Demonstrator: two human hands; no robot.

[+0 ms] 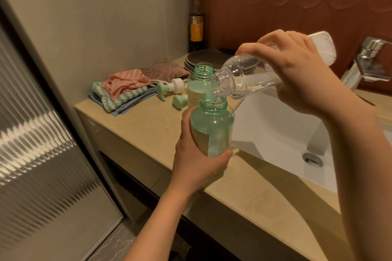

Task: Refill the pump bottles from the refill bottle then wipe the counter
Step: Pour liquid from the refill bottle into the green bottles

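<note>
right hand point(297, 74) grip clamped round the clear refill bottle point(239, 82), tipped nearly level, long axis running down-left from the grip, mouth just above the open neck of the green pump bottle point(212, 129); left hand point(195, 165) grip wraps that bottle upright over the table point(148, 129)

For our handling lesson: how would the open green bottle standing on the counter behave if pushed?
The standing green bottle looks plastic, so probably light and not fragile. Tall and narrow, it may tip if pushed near the neck. Its top is open, so it would likely spill.
</note>
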